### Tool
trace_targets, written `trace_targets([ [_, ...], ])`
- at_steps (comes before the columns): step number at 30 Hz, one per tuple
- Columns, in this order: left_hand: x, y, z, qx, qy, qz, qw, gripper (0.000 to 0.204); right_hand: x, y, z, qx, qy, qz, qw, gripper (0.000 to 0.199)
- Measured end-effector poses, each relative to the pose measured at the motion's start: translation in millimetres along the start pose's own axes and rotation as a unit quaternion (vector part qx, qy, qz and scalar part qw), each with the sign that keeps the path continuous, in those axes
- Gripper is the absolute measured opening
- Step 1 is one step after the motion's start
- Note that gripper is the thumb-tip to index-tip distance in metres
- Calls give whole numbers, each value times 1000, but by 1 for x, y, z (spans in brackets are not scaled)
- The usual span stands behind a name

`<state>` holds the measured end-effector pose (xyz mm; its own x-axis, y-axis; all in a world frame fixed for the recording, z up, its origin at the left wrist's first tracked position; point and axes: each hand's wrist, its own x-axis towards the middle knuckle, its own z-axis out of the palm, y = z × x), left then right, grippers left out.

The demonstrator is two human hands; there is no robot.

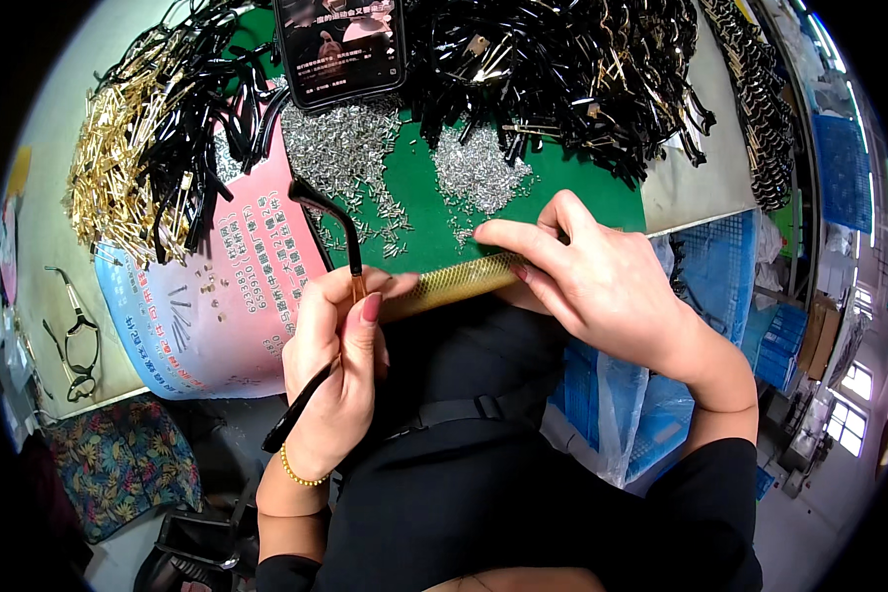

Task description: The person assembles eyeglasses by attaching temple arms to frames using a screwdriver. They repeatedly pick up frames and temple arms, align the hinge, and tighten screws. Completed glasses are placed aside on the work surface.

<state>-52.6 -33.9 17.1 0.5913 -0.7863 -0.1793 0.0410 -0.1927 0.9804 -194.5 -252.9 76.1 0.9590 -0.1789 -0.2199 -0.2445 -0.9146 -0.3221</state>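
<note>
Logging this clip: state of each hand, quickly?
Left hand: closed, holding black-tipped eyeglass temples.
Right hand: index finger extended; whether it holds anything cannot be told.

Beside the green mat (419,202), black eyeglass parts (353,242) are held by the left hand (324,335) and a yellow strip (464,278) is overlapped by the right hand (594,276); metal bits (479,170) are heaped on the mat.

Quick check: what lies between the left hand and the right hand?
A yellow, mesh-patterned strip lies between the left hand and the right hand; the head view shows it.
</note>
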Motion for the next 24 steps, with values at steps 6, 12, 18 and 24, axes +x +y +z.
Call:
trace_targets([
  [6, 10, 16, 17, -38, -30, -10, 999, 20, -2, 4, 5, 4, 1, 8, 1000, 44],
  [12, 30, 18, 27, -2, -73, -16, 997, 20, -2, 6, 7, 6, 15, 2, 1000, 44],
  [18, 25, 15, 27, -52, -44, -25, 997, 20, 0, 8, 8, 12, 11, -1, 1000, 47],
  [24, 26, 11, 31, -88, -62, -30, 994, 21, 3, 3, 10, 6, -10, 34, 999, 46],
])
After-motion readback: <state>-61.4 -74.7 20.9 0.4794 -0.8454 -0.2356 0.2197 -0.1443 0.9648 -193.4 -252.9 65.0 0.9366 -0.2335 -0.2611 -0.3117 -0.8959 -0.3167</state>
